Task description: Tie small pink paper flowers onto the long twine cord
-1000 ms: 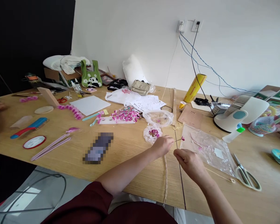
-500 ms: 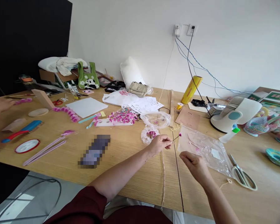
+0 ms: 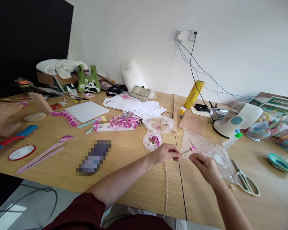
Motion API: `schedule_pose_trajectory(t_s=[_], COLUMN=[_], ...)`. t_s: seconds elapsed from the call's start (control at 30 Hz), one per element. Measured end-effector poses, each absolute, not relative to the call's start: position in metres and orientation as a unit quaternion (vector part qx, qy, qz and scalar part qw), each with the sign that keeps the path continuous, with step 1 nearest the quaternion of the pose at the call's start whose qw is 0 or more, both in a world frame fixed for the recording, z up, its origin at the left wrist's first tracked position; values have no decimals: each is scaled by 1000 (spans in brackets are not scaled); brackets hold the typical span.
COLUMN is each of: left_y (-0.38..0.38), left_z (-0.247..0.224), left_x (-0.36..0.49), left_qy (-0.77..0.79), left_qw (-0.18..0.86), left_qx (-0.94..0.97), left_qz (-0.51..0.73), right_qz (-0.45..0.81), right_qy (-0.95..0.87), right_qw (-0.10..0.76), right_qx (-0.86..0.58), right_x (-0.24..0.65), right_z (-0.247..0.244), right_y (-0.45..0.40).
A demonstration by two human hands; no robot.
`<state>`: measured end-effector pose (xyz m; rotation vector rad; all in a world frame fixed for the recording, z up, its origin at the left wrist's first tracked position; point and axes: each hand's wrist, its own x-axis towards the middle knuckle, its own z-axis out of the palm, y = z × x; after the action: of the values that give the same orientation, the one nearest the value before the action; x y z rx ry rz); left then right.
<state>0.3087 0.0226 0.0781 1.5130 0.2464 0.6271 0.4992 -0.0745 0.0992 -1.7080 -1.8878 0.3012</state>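
My left hand (image 3: 166, 152) pinches a thin dark stem (image 3: 185, 151) that points right. A small pink flower-like tip (image 3: 192, 148) is at the stem's end. Close by the tip, my right hand (image 3: 204, 163) has its fingers pressed together; whatever lies between them is too small to make out. Behind the hands, a clear plastic bag (image 3: 206, 143) lies flat with a white label on it. A clear plastic bag of dark pink pieces (image 3: 154, 140) sits just beyond my left hand.
Scissors (image 3: 246, 179) and a white fan (image 3: 237, 119) are on the right. A phone-like blurred object (image 3: 94, 158) lies left of my arm. Pink flower pieces (image 3: 124, 121) are heaped mid-table. Another person's hand (image 3: 4, 116) is at the far left. A braided cord (image 3: 166, 188) hangs over the front edge.
The stem's tip and my right hand have come close together, and the tip looks larger and lighter pink. My left hand has moved slightly right. The view has shifted a little.
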Motion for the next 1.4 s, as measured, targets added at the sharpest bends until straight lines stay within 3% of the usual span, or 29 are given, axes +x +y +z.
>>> schedule_pose_trajectory(t_s=[0.07,0.13,0.2,0.27,0.4,0.5,0.57,0.67,0.73,0.8,0.87,0.93,1.0,1.07,1.13,1.27,1.4], left_y=[28,34,35,33,20,15,19,32,39,41,38,30,22,17,17,28,27], left_z=[72,68,69,77,95,94,86,71,67,70,79,89,94,91,81,58,58], left_x=[312,314,313,310,301,301,305,312,313,311,305,299,294,294,298,309,308], left_qy=[187,248,253,171,-29,30,107,207,248,220,117,5,-21,43,127,258,183], left_qw=[658,565,443,386,534,677,709,657,554,453,444,530,648,739,759,628,390], left_qx=[649,710,806,881,842,717,643,641,722,813,865,842,757,648,566,656,881], left_qz=[334,340,301,215,70,165,269,339,333,292,201,97,82,178,296,331,194], right_qz=[112,86,51,49,144,178,170,128,80,47,54,96,150,183,175,99,45], right_qy=[-716,-745,-770,-784,-776,-734,-714,-732,-759,-781,-795,-795,-780,-755,-734,-773,-811], right_qw=[274,234,190,164,187,257,288,260,208,160,142,155,193,242,272,188,94], right_qx=[-632,-619,-607,-596,-584,-603,-615,-617,-612,-602,-588,-578,-576,-581,-597,-597,-576], right_x=[486,472,466,472,499,503,492,469,459,460,470,484,492,492,481,453,454], right_z=[89,92,108,128,140,114,94,84,98,121,143,153,146,128,106,94,124], right_y=[-80,-87,-90,-88,-77,-74,-77,-86,-90,-90,-85,-79,-74,-73,-75,-84,-85])
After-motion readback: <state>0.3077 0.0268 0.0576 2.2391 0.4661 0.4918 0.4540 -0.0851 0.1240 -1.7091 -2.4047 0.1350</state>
